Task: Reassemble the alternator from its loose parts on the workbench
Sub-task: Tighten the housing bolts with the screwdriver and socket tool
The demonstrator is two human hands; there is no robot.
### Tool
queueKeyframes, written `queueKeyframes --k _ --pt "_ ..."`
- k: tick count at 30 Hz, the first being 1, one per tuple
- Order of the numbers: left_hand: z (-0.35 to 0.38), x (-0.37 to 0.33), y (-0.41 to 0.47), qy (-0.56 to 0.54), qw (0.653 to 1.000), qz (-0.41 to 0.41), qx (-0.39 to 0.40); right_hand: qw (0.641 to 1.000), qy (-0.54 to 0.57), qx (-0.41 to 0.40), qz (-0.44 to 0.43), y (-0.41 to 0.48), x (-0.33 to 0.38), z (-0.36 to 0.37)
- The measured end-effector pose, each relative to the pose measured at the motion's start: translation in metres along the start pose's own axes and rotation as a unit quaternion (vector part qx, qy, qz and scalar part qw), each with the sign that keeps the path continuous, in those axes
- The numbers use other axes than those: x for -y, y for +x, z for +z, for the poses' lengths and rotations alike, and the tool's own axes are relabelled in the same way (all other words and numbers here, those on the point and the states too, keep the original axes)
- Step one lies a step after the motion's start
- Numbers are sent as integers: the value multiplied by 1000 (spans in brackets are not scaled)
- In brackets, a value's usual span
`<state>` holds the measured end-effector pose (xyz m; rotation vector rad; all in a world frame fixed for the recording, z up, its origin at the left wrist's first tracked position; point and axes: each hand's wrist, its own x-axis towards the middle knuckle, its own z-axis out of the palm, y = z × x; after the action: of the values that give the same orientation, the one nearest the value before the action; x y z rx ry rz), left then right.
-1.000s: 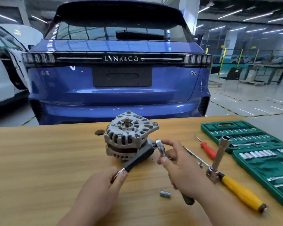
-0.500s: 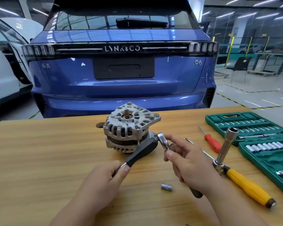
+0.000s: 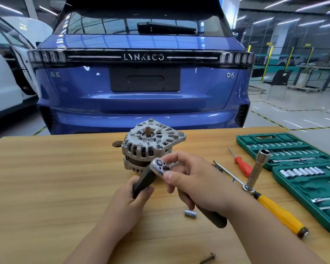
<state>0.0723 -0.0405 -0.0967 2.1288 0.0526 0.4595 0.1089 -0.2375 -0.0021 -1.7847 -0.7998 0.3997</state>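
— Where is the alternator (image 3: 151,143) sitting?
— It's standing on the desk (image 3: 46,178), just behind the ratchet (image 3: 159,166).
— And your hands?
— My right hand (image 3: 198,185) is gripping that ratchet, fingers pinching its head. My left hand (image 3: 126,204) is clutching a black handle (image 3: 144,181) right by it.

Rear of a blue car (image 3: 141,103) straight ahead, white car (image 3: 2,92) beside it at left, black chair (image 3: 280,78) far right.

Left hand (image 3: 126,202) and right hand (image 3: 196,180) were both bare, on bare forearms (image 3: 265,231) seen up to the frame's bottom edge, with the right thumbnail (image 3: 169,176) short, plain and unpainted.
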Motion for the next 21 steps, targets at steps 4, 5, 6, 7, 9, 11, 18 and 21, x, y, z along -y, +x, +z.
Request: queueKeyframes --k 4,5,6,7,9,11,18,21 --pt "1 -3 -4 -47 999 16 -1 998 -9 55 6 5 10 5" --pt "1 -3 -5 -47 999 21 2 998 -9 60 8 5 9 7" --pt "2 -4 -6 -47 999 25 5 998 -3 66 8 4 9 7" --pt "2 -4 -6 -48 998 28 6 997 5 72 8 4 8 8" --pt "1 -4 -7 -55 998 28 8 996 13 84 9 3 8 5" --pt "0 -4 -10 -47 998 36 -4 996 6 89 18 4 10 -1" --pt "-12 -59 30 -10 997 38 -67 910 -406 -13 -80 56 85 -41" --pt "-22 -91 65 4 997 58 -48 836 -534 -34 -120 93 128 -58"
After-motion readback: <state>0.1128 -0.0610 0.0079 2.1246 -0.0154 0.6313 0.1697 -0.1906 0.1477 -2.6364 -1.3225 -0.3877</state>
